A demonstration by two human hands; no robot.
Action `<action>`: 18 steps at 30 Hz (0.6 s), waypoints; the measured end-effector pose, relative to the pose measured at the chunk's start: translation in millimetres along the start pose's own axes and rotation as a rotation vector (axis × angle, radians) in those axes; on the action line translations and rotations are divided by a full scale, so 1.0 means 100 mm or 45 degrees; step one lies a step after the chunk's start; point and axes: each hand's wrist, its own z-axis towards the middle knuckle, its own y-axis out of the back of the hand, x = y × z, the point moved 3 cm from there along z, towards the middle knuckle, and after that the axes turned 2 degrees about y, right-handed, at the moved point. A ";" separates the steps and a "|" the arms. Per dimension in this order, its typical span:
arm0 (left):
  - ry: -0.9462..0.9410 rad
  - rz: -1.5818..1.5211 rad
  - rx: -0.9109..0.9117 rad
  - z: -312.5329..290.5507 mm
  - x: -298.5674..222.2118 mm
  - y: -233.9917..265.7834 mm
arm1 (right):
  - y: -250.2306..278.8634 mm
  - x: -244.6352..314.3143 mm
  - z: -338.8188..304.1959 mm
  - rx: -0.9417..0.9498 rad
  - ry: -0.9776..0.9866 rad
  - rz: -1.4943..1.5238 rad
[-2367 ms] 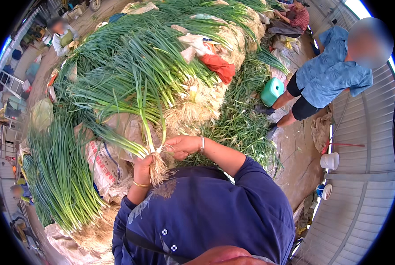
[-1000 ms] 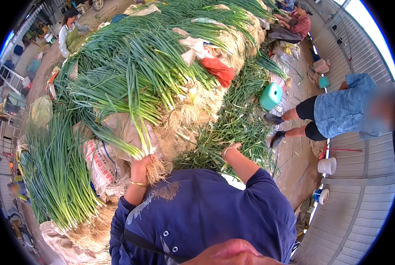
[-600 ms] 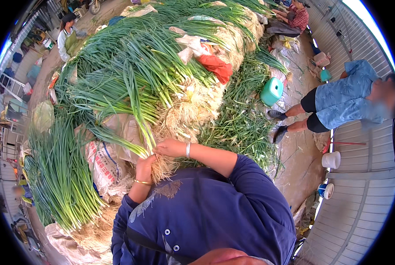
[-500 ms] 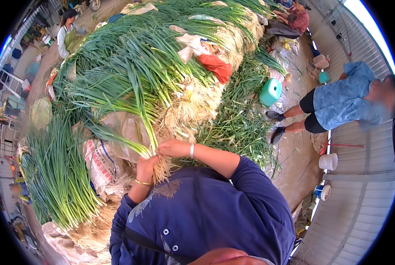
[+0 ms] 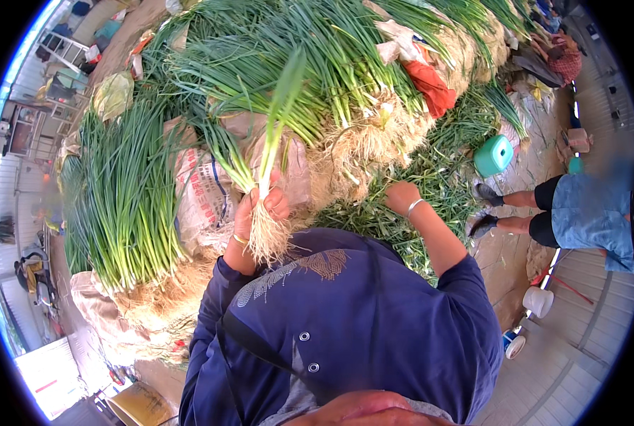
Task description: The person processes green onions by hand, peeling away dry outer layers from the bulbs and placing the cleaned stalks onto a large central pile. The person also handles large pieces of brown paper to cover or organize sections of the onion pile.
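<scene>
My left hand (image 5: 261,213) is closed around a few green onions (image 5: 267,156) just above their roots, in front of my chest. Their pale stems and green leaves point up and away, and the stringy roots (image 5: 268,238) hang below the fist. Out to the right, my right hand (image 5: 404,197) hovers over a heap of loose leaf scraps (image 5: 430,167). Its back faces up and its fingers bend downward, so I cannot make out whether they hold anything. A big pile of green onions (image 5: 260,74) lies ahead, with another stack (image 5: 129,206) to my left.
A printed woven sack (image 5: 202,188) lies between the stacks. Red cloth (image 5: 430,86) rests on the big pile's root side. To the right are a turquoise plastic container (image 5: 493,156), a standing person (image 5: 590,220) in blue and a white bucket (image 5: 538,302). Another person (image 5: 561,60) sits farther off.
My right hand has left the green onions and swung right, over the scraps. The left hand keeps its grip, with leaves now raised. The whole view has turned.
</scene>
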 end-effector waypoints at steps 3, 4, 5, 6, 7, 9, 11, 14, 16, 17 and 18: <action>-0.116 0.092 -0.060 0.06 0.00 -0.05 | 0.63 0.22 0.24 -0.838 0.077 1.043; -0.092 0.225 -0.324 0.07 0.01 0.02 | 1.10 0.40 0.21 -1.192 0.189 0.957; -0.038 0.189 -0.385 0.11 0.05 0.01 | 1.26 0.47 0.36 -1.355 0.181 0.886; 0.015 0.149 -0.448 0.15 0.08 0.05 | 1.40 0.47 0.49 -1.512 0.172 0.809; 0.159 -0.131 -0.175 0.19 0.15 0.20 | 1.38 0.39 0.73 -1.196 0.019 0.751; 0.185 -0.114 -0.264 0.21 0.21 0.39 | 1.12 0.24 1.12 -0.547 -0.288 0.627; 0.151 0.019 -0.388 0.17 0.16 0.38 | 1.27 0.39 0.97 -0.383 -0.198 0.787; -0.033 0.230 -0.868 0.19 0.09 0.32 | 1.24 0.65 0.61 -0.439 0.098 1.217; -0.019 0.326 -0.688 0.21 0.10 0.63 | 1.13 0.80 0.47 -0.349 0.344 1.500; 0.002 0.457 -0.653 0.23 0.11 0.73 | 1.01 0.90 0.45 -0.422 0.402 1.470; 0.024 0.588 -0.617 0.22 0.12 0.83 | 0.83 1.01 0.47 -0.494 0.458 1.438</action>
